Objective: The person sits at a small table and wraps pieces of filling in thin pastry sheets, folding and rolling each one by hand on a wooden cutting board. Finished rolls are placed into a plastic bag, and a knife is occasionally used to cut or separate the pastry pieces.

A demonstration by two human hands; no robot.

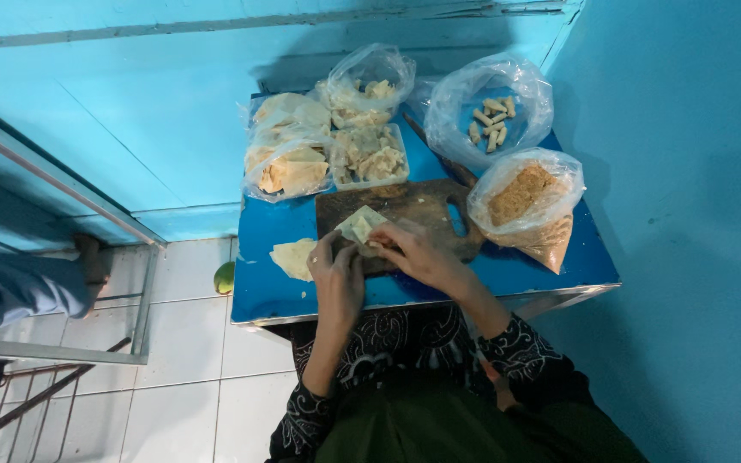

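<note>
While both hands meet over the dark wooden cutting board (413, 210), my left hand (336, 279) and right hand (422, 253) pinch a pale thin pastry wrapper (360, 225) between them, near the small blue table's (551, 270) front edge; another flat wrapper (293, 257) lies just left.

Four clear plastic bags (288, 146) of food, one plastic tub (369, 156), one wooden cutting board (413, 210), two pale wrappers (293, 257).

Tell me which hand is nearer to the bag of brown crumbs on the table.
The right hand. It rests on the wooden cutting board, just left of the bag of brown crumbs in the picture. The left hand is farther away, at the board's near left corner.
</note>
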